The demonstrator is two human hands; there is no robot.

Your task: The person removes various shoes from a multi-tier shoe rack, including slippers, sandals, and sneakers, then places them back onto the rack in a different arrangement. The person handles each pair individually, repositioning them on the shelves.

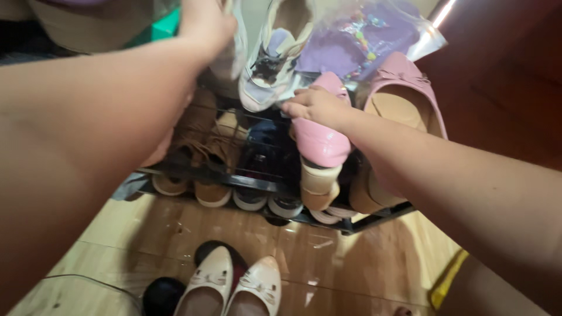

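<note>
Pinching the pink flat (319,140) by its heel with my right hand (313,105), toe hanging over the shoe rack (257,184) at 12 o'clock — left hand (205,23) clamps a white sneaker (234,52) at 11.

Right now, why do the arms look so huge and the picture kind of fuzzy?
In the head view the wide lens stretches the near arms; the left hand is blurred at the top edge, the right hand on the pink shoe is softer; a bright strip glares, and the wooden floor shines.
</note>
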